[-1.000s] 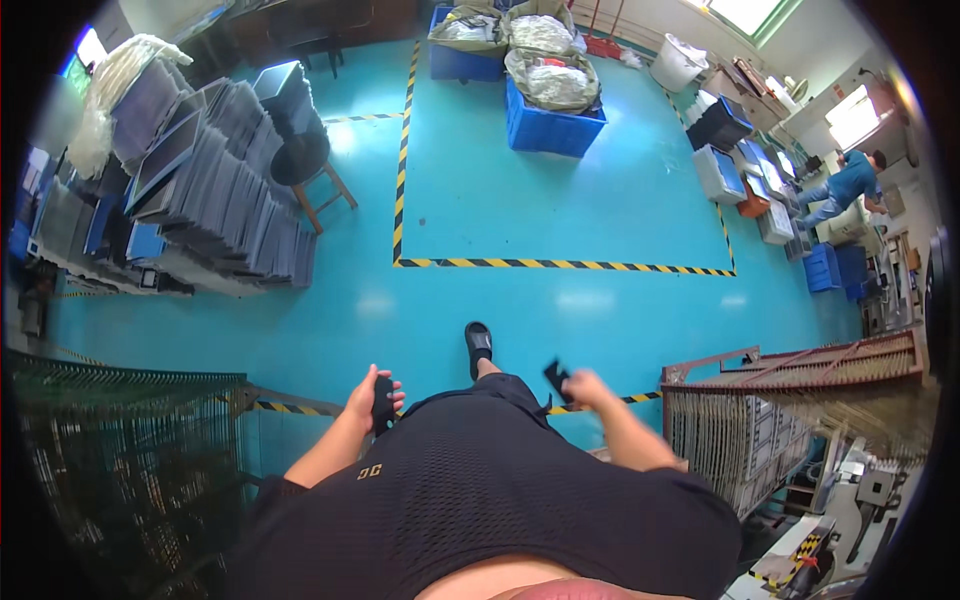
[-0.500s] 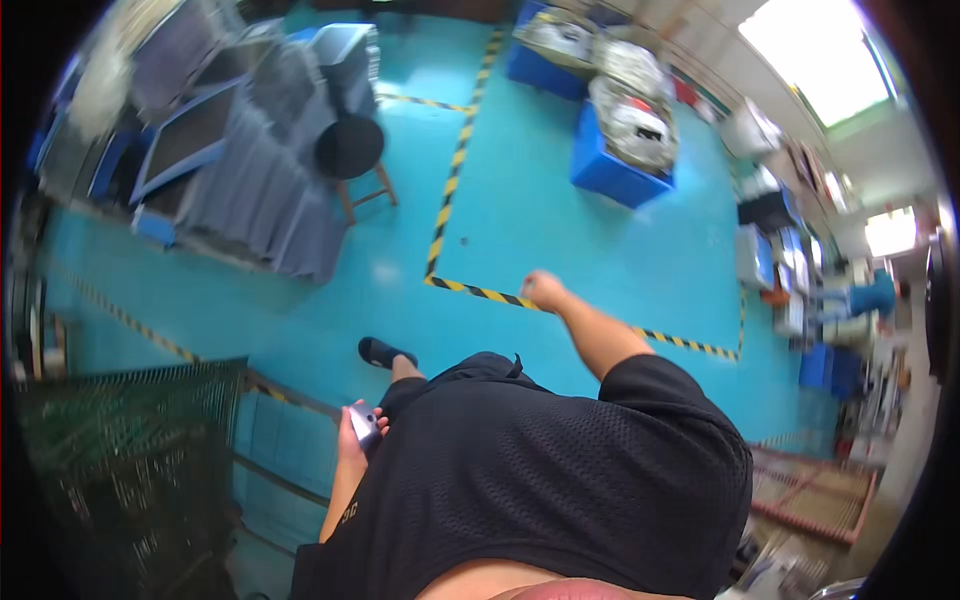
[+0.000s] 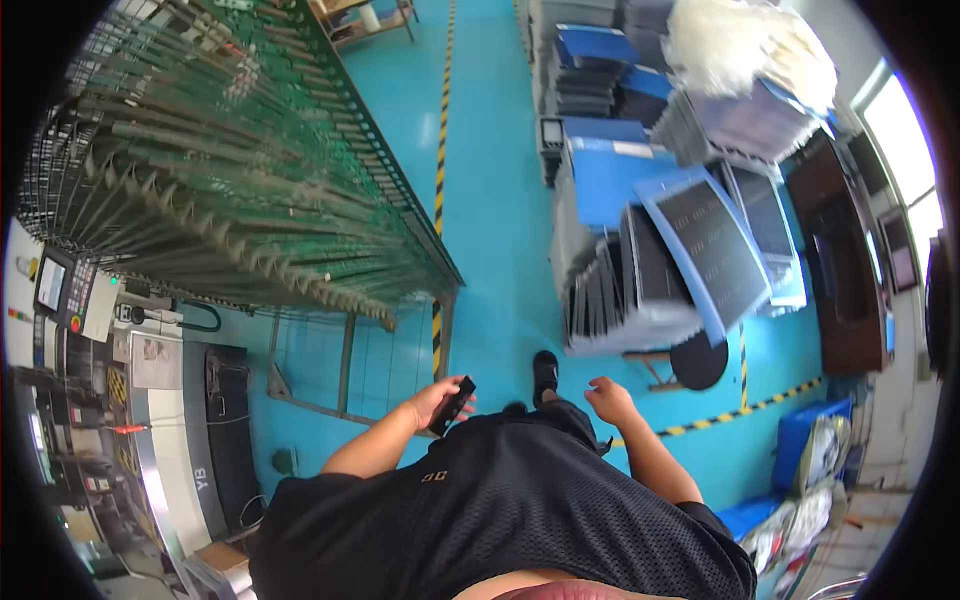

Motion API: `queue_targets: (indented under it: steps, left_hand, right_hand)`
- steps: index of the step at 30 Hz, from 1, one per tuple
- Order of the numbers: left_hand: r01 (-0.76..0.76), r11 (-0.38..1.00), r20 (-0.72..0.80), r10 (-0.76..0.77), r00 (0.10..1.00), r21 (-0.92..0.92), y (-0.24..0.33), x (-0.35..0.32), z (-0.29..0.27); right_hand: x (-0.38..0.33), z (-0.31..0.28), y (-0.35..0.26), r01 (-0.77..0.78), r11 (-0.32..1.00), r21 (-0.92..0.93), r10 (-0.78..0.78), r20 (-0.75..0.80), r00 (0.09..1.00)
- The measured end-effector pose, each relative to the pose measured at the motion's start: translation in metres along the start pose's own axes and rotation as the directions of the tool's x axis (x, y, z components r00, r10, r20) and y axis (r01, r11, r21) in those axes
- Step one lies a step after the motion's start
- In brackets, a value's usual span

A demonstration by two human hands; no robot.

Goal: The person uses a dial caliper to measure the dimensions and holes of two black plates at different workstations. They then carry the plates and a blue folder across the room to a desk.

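Observation:
My left hand point(image 3: 432, 402), at the left of my waist, is closed around a dark, flat smartphone point(image 3: 453, 406), its upper end sticking out past the fingers. My right hand point(image 3: 608, 400) hangs in front of my right hip, fingers loosely bent and a little apart, with nothing in it. A black round stool point(image 3: 699, 362) stands beyond the right hand. Nearest the left hand is the metal frame of a large drying rack point(image 3: 345, 365) with green and grey slats.
Stacked dark panels with blue edges point(image 3: 705, 250) rise ahead on the right. White plastic wrap point(image 3: 750, 45) lies on top. A taped aisle line point(image 3: 440, 190) runs along the rack. Machines with a control panel point(image 3: 62, 290) stand left; blue bins point(image 3: 800, 435) stand right.
My view has swung left: the rack now fills the upper left and the stacks are on the right. My right arm has dropped back towards my hip. The phone stays in my left hand.

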State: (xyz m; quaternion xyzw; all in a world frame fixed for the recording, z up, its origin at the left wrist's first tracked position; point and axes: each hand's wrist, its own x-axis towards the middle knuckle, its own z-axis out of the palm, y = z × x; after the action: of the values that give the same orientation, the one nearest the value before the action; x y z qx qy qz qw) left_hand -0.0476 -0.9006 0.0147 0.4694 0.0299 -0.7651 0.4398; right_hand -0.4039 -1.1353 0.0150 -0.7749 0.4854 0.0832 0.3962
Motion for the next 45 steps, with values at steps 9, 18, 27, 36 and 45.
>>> queue_targets:
  steps: [9,18,27,36,45]
  left_hand:
    - [-0.033,0.983,-0.433,-0.049,0.9,-0.18,0.035,-0.013,-0.036]
    - [-0.057,0.987,-0.515,-0.03,0.857,-0.152,0.044,-0.031,-0.036]
    - [-0.073,0.997,-0.509,0.077,0.857,0.028,0.175,0.017,-0.058]
    - [-0.296,0.915,-0.567,0.403,0.719,0.275,0.475,0.128,-0.09]
    - [-0.21,0.978,-0.684,0.156,0.713,0.004,0.432,0.2,0.025]
  right_hand:
    - [0.32,0.04,-0.15,0.443,0.846,-0.297,-0.307,0.408,0.86]
    - [0.463,0.022,-0.12,-0.122,0.945,0.303,0.027,0.301,0.953]
    - [0.601,0.02,-0.091,0.004,0.966,-0.259,0.12,0.46,0.88]
    - [0.685,-0.105,-0.219,-0.373,0.923,0.093,0.31,0.392,0.866]
    - [0.769,-0.205,-0.184,-0.784,0.614,0.093,0.575,0.627,0.525]
